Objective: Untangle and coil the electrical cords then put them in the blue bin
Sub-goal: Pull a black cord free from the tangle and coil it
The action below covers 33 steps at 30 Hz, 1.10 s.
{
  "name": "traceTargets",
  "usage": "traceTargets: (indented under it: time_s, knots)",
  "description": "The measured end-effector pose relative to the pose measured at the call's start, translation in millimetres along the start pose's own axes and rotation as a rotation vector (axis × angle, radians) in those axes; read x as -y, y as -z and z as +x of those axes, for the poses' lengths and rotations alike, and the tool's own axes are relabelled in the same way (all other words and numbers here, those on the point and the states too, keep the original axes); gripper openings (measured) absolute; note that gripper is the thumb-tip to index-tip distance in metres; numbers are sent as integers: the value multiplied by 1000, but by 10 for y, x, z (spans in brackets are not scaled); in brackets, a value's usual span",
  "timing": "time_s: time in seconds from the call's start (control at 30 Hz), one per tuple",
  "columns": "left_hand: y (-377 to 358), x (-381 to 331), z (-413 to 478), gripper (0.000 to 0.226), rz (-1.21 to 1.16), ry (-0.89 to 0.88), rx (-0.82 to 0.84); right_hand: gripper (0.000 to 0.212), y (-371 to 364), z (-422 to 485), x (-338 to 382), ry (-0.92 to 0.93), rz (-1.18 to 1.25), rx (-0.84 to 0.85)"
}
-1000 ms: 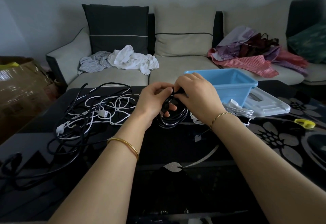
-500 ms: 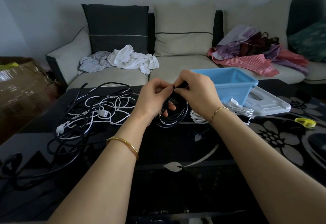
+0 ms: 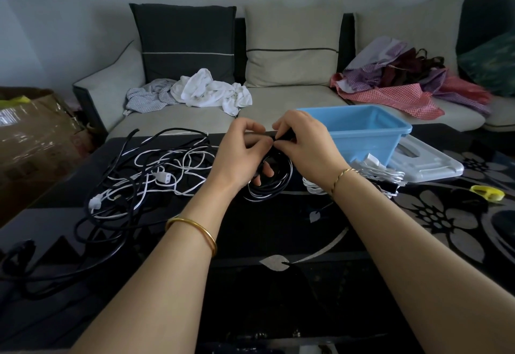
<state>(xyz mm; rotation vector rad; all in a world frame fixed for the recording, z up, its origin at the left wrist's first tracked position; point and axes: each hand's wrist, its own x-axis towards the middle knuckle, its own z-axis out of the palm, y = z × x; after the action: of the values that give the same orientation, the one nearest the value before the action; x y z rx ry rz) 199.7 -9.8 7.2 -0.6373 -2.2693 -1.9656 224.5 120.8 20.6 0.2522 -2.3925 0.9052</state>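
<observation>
Both hands hold a coiled black cord point(image 3: 274, 185) over the middle of the dark table. My left hand point(image 3: 242, 155) has its fingers through the coil and grips its top. My right hand point(image 3: 306, 142) pinches the cord's black end at the top of the coil. The blue bin point(image 3: 370, 128) stands just right of my hands, at the table's far edge. A tangle of white and black cords point(image 3: 145, 175) lies to the left. A coiled white cord point(image 3: 373, 174) lies beside the bin, partly hidden by my right wrist.
A grey-white bin lid point(image 3: 426, 164) lies right of the bin. Yellow-handled scissors point(image 3: 487, 192) lie at the right on the table point(image 3: 278, 231). A cardboard box point(image 3: 33, 136) stands at the left. Behind is a sofa point(image 3: 292, 105) with clothes on it.
Both hands have risen slightly with the black coil. My right hand's fingers have shifted along the cord's end at the coil's top.
</observation>
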Motion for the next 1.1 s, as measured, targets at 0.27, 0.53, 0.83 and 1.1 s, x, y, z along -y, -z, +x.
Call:
traceTargets:
  time_s: [0.27, 0.53, 0.83, 1.1]
  knots:
    - [-34, 46, 0, 19, 64, -44, 12, 6, 31, -13, -22, -45, 8, -45]
    - [-67, 66, -14, 12, 38, -12, -7, 3, 14, -49, -29, -20, 17, -47]
    - [-86, -37, 0, 39, 27, 199, 15, 4, 7, -69, -56, 10, 28, -27]
    - [-66, -76, -12, 24, -191, 308, -44, 7, 15, -54, -1, 52, 31, -71]
